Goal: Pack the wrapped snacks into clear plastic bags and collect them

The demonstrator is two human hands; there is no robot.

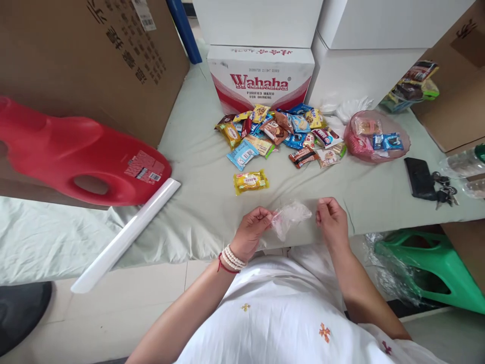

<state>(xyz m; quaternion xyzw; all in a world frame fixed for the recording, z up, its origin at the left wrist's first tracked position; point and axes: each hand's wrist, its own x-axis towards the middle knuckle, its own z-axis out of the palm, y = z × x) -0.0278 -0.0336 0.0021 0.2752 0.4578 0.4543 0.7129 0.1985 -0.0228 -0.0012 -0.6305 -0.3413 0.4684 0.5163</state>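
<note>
My left hand [254, 228] pinches one end of a crumpled clear plastic bag [291, 217], which sticks out to the right above the table's front edge. To the right of the bag, a small gap away, my right hand [332, 221] is closed with thumb and forefinger together; I cannot make out anything between them. Just beyond the bag lies a yellow wrapped snack [251, 181] by itself. Farther back, a heap of small wrapped snacks [276, 129] in blue, brown and yellow rests against a Wahaha water carton [262, 83].
A pink bowl [402, 151] of snacks stands right of the heap. Beyond it are a phone [420, 178], keys [446, 191] and clear cups [463, 163]. At left, a red jug [87, 151] lies by a white tube [127, 237]. A green stool [428, 263] stands below the table.
</note>
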